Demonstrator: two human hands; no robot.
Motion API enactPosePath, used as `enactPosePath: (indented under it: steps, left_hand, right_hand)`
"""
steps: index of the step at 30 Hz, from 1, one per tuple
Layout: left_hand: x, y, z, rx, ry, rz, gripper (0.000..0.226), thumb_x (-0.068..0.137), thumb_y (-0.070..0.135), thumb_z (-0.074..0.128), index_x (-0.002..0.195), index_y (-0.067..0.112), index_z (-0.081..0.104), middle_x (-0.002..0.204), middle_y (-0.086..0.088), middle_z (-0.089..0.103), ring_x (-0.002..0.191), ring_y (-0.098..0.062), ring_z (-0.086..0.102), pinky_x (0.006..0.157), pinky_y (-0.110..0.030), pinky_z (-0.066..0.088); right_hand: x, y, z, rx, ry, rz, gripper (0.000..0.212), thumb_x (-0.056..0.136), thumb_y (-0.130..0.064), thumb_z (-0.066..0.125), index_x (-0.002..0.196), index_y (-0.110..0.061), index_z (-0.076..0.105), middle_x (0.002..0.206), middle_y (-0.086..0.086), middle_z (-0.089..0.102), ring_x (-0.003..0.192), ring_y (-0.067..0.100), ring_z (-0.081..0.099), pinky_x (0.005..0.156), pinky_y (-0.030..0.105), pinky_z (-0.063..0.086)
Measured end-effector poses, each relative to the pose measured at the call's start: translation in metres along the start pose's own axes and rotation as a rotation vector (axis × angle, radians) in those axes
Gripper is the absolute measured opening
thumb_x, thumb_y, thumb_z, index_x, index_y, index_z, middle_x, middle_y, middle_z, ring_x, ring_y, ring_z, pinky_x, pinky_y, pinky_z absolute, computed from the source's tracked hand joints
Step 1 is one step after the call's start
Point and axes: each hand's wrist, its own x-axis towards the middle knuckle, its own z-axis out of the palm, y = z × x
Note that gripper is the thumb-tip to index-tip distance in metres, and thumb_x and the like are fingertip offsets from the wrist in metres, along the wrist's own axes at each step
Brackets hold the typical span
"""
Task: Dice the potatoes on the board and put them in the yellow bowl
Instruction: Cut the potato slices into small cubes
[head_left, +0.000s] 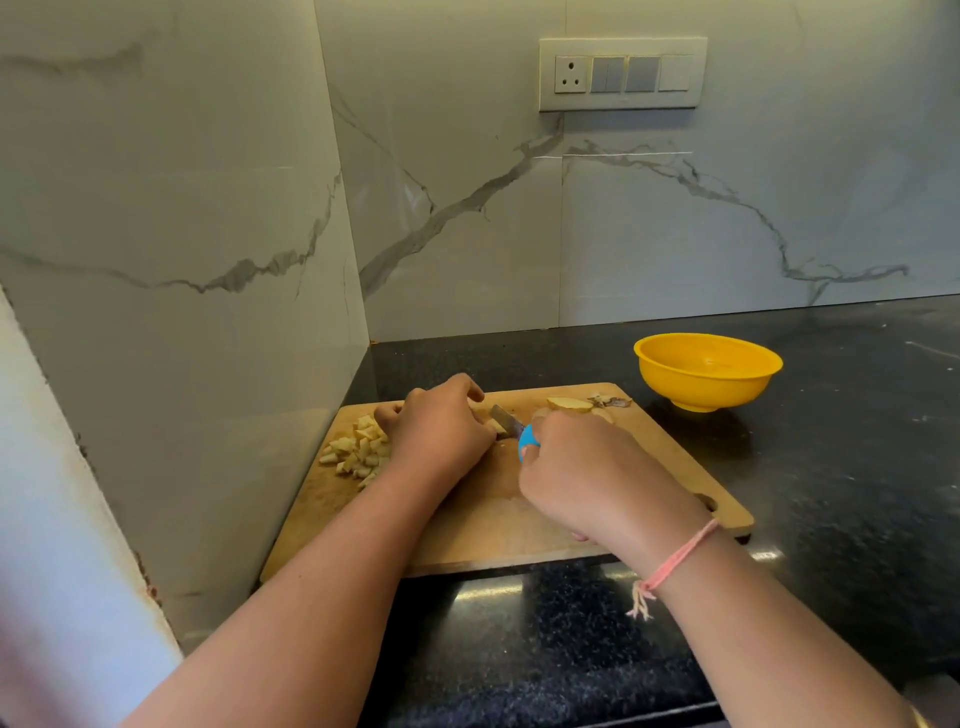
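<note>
Potato dice at left board edge, bowl apart

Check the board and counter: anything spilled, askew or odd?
Nothing spilled or damaged. The wooden cutting board lies skewed on the black stone counter, and the pile of pale diced potato sits close to its left edge. Brownish peel scraps lie at its far right corner. The round yellow bowl stands upright.

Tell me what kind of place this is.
Most likely a home kitchen: a dark speckled stone counter against marble-look wall tiles, a wall socket with switches, a wooden cutting board with diced potato, and a yellow bowl on the counter.
</note>
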Motion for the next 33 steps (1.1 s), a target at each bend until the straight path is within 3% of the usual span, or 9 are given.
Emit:
enactPosePath:
  steps: [2,4,7,13,19,24,28,33]
  left_hand:
    - [0.001,0.000,0.001,-0.001,0.013,0.006,0.034,0.089,0.041,0.059,0.120,0.037,0.048,0.105,0.011,0.065,0.113,-0.018,0.050,0.092,-0.043,0.031]
    - [0.002,0.000,0.001,0.003,0.028,0.014,0.034,0.088,0.041,0.059,0.120,0.037,0.048,0.104,0.011,0.065,0.113,-0.018,0.050,0.092,-0.043,0.030]
    - [0.002,0.000,0.003,0.016,0.019,0.011,0.035,0.088,0.042,0.059,0.120,0.037,0.047,0.109,0.009,0.064,0.116,-0.020,0.048,0.093,-0.044,0.029]
    - [-0.002,0.004,0.001,0.028,0.003,-0.006,0.034,0.091,0.040,0.058,0.122,0.035,0.046,0.115,0.005,0.063,0.119,-0.021,0.046,0.097,-0.045,0.029]
    - [-0.004,0.004,-0.001,0.013,0.011,-0.003,0.034,0.090,0.037,0.059,0.122,0.034,0.046,0.113,0.005,0.064,0.117,-0.021,0.049,0.098,-0.045,0.029]
    - [-0.005,0.002,-0.001,0.001,0.007,-0.001,0.032,0.090,0.036,0.060,0.120,0.035,0.047,0.112,0.006,0.065,0.115,-0.021,0.051,0.100,-0.046,0.030]
    - [-0.005,0.002,-0.001,-0.021,0.007,-0.010,0.028,0.090,0.038,0.060,0.116,0.035,0.048,0.110,0.007,0.065,0.114,-0.020,0.052,0.101,-0.047,0.030]
    - [0.000,-0.001,-0.002,-0.120,-0.042,-0.075,0.025,0.088,0.033,0.065,0.106,0.036,0.048,0.103,0.008,0.065,0.106,-0.017,0.056,0.105,-0.051,0.031]
  right_hand:
    - [0.003,-0.004,0.004,-0.012,0.009,0.005,0.022,0.097,-0.025,0.041,0.115,-0.017,0.051,0.096,0.004,0.052,0.089,0.021,0.057,0.076,0.033,0.050]
    - [0.005,-0.008,0.007,-0.034,0.020,-0.009,0.019,0.096,-0.024,0.042,0.110,-0.015,0.052,0.083,0.001,0.047,0.084,0.019,0.053,0.072,0.030,0.047]
    - [0.007,-0.010,0.011,-0.063,0.004,-0.030,0.021,0.097,-0.022,0.042,0.114,-0.014,0.052,0.082,0.000,0.044,0.081,0.018,0.049,0.064,0.028,0.041]
    - [-0.003,-0.001,0.009,-0.038,-0.056,-0.020,0.025,0.097,-0.025,0.044,0.120,-0.017,0.047,0.077,-0.003,0.040,0.086,0.018,0.057,0.070,0.029,0.051]
    - [-0.024,0.008,0.000,-0.121,-0.083,-0.033,0.022,0.097,-0.026,0.043,0.118,-0.019,0.047,0.077,-0.004,0.044,0.074,0.012,0.051,0.059,0.025,0.041]
    - [-0.041,0.016,-0.023,-0.137,-0.129,-0.033,0.039,0.098,-0.027,0.044,0.137,-0.024,0.039,0.079,-0.004,0.041,0.059,0.008,0.044,0.051,0.019,0.039]
    - [-0.038,0.017,-0.032,-0.078,-0.057,-0.052,0.040,0.100,-0.030,0.041,0.139,-0.023,0.041,0.092,-0.002,0.051,0.055,0.005,0.040,0.045,0.014,0.033]
    - [-0.025,0.016,-0.023,-0.003,0.028,-0.054,0.038,0.099,-0.030,0.038,0.136,-0.022,0.044,0.082,-0.003,0.048,0.056,0.005,0.041,0.046,0.015,0.034]
